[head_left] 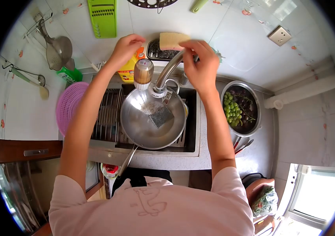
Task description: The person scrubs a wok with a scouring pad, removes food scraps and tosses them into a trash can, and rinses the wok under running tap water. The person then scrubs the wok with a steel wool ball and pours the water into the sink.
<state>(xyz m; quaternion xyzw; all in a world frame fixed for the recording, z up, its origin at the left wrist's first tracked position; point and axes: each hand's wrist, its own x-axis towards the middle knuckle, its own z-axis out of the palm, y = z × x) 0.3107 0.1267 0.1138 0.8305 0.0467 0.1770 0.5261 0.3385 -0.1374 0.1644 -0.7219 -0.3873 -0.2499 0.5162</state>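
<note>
My left hand is raised behind the sink, above a yellow bottle with an orange cap. Its fingers are stretched out, and nothing shows in them. Beside the curved metal faucet is my right hand, its fingers bent together near a pale yellow sponge; what they hold, if anything, is hidden. Under the spout, a metal frying pan rests over the sink, its handle toward me. A dark grey scouring pad lies in the pan with a little water.
A jar of toothpicks stands left of the faucet. Further left are a dish rack and a purple basket. On the right counter sit a metal bowl of grapes and red-handled knives. Ladles hang on the wall.
</note>
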